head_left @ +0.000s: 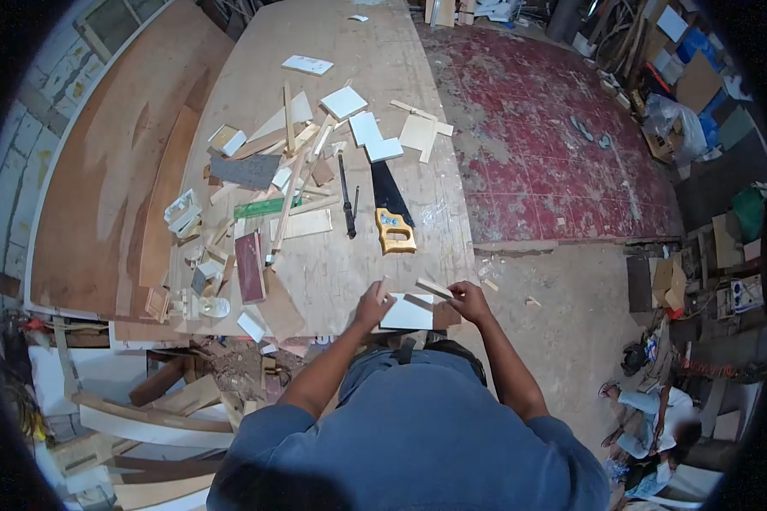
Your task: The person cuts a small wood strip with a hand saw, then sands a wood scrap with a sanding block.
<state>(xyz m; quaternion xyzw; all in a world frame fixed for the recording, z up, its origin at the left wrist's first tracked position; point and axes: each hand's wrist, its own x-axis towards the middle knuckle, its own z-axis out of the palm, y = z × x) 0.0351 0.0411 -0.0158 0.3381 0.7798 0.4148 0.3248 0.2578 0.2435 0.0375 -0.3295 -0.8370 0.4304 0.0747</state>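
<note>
Near the front edge of the workbench [324, 298], my right hand [470, 303] pinches a short wooden strip [435, 288] that points toward the left. My left hand [372, 307] is closed around a small pale wood piece [385, 286], mostly covered by the fingers. Between and below both hands lies a white board [407, 312], with a brown piece [446, 316] at its right. Beyond the hands rests a handsaw [395, 230] with a yellow handle and dark blade. Left of the saw is a long dark tool [347, 198] whose kind I cannot make out.
Wood offcuts [302, 225] are heaped on the bench's left half, with a green strip [264, 208] among them. White board pieces [344, 103] lie farther back. A large wooden panel [102, 170] leans at left. Another person [669, 417] sits at lower right.
</note>
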